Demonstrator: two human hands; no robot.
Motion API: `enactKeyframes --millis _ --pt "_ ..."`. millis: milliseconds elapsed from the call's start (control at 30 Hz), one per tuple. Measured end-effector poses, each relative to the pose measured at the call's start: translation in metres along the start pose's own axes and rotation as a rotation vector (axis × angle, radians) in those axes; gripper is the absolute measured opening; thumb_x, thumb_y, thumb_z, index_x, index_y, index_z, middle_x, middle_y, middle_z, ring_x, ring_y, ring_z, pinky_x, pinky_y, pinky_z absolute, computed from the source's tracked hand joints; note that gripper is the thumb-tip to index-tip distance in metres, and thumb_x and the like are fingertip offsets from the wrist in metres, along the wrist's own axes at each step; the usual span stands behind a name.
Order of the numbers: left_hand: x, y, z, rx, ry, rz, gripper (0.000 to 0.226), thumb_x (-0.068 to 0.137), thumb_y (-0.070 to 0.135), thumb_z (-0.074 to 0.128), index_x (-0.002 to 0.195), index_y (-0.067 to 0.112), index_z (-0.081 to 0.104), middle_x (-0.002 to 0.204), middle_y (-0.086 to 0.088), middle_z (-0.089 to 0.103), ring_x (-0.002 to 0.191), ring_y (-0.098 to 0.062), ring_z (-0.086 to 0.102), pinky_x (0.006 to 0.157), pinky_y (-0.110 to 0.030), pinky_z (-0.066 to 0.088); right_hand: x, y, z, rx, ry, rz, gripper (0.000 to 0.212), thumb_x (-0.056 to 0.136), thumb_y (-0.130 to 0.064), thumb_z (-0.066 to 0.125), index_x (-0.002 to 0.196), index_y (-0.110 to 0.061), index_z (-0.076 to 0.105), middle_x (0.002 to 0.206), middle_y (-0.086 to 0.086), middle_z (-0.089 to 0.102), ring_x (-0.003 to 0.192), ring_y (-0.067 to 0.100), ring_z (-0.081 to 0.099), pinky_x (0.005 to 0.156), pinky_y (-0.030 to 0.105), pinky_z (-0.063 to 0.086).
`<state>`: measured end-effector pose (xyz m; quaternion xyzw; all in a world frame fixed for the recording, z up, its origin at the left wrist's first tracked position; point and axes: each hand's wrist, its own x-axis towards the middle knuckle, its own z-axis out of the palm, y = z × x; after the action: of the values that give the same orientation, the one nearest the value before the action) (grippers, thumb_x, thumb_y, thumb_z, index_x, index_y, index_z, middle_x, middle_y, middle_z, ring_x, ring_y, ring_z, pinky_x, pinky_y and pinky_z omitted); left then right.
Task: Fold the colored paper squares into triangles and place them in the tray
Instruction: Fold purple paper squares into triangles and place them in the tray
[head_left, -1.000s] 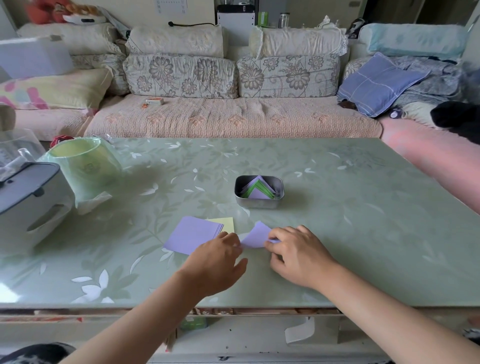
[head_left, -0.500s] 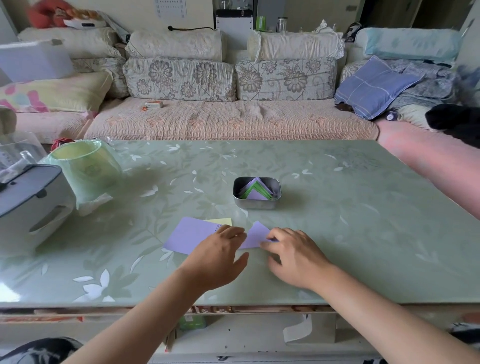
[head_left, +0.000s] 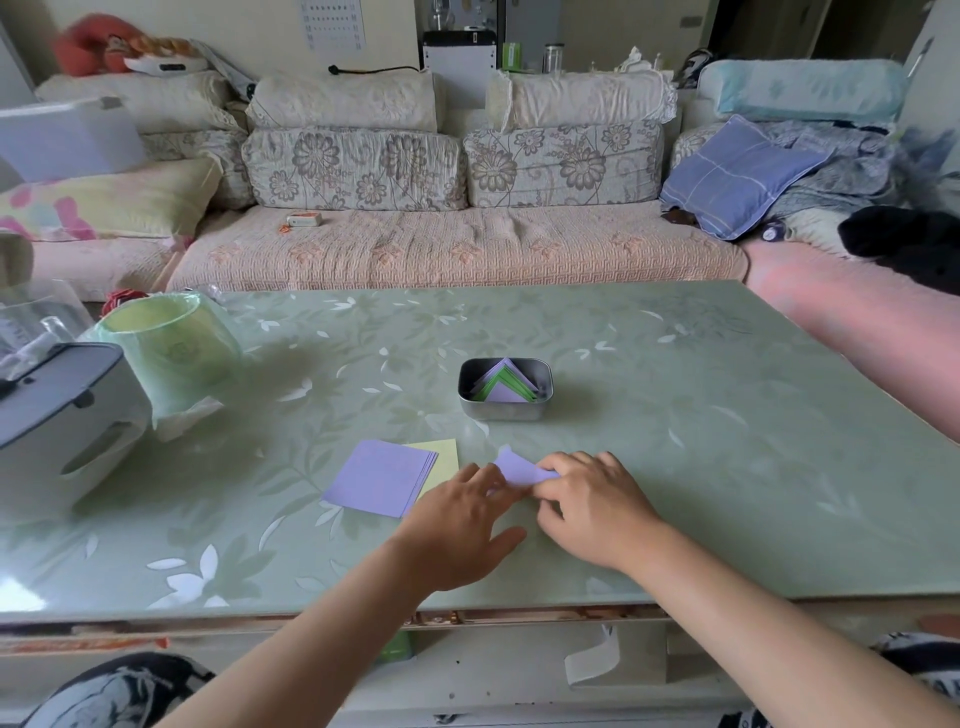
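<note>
Two hands work one lilac paper square (head_left: 515, 469), half-folded on the green glass table (head_left: 675, 415). The right hand (head_left: 597, 514) pinches its right edge with curled fingers. The left hand (head_left: 462, 519) presses its left edge with straight fingers. The small metal tray (head_left: 501, 411) sits directly on the far side of the paper.

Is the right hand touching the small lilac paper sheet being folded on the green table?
Touching. The head view shows the right hand with its fingertips curled over the right edge of the lilac paper sheet, with no gap between them.
</note>
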<state>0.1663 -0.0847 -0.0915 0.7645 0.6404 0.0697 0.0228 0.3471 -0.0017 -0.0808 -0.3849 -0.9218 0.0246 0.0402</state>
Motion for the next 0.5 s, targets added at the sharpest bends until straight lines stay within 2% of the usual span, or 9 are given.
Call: enactKeyframes --millis 67,200,400,500 --pt "0.002 0.002 0.0 0.053 -0.009 -0.008 0.063 0.092 0.063 0.021 0.147 0.038 0.038 0.129 0.003 0.044 0.114 -0.021 0.043 0.092 -0.038 0.048 -0.002 0.005 -0.001 -0.009 -0.006 0.025 0.038 0.091 -0.034 0.041 0.115 -0.037 0.07 0.126 -0.008 0.056 0.116 0.02 0.051 0.092 0.036 0.035" --pt "0.009 0.004 -0.001 0.119 -0.031 -0.007 0.079 0.083 0.071 0.004 0.148 0.039 0.036 0.131 0.001 0.04 0.116 -0.022 0.04 0.096 -0.037 0.045 -0.007 0.015 -0.005 0.01 -0.01 0.088 0.039 0.092 -0.035 0.045 0.122 -0.041 0.068 0.138 -0.01 0.053 0.125 0.017 0.049 0.1 0.035 0.033" --pt "0.016 0.004 -0.003 0.055 -0.048 -0.034 0.075 0.083 0.072 0.013 0.142 0.039 0.046 0.128 0.001 0.044 0.113 -0.022 0.041 0.095 -0.039 0.045 -0.012 0.026 -0.011 0.016 0.01 0.154 0.037 0.09 -0.035 0.048 0.119 -0.04 0.071 0.132 -0.013 0.059 0.121 0.017 0.051 0.099 0.032 0.035" --pt "0.018 0.001 -0.001 -0.007 -0.038 -0.036 0.059 0.089 0.064 0.031 0.139 0.039 0.049 0.135 0.002 0.045 0.118 -0.021 0.041 0.098 -0.037 0.044 -0.013 0.028 -0.012 0.021 0.018 0.152 0.037 0.089 -0.034 0.048 0.117 -0.039 0.072 0.129 -0.014 0.06 0.119 0.017 0.052 0.098 0.032 0.035"
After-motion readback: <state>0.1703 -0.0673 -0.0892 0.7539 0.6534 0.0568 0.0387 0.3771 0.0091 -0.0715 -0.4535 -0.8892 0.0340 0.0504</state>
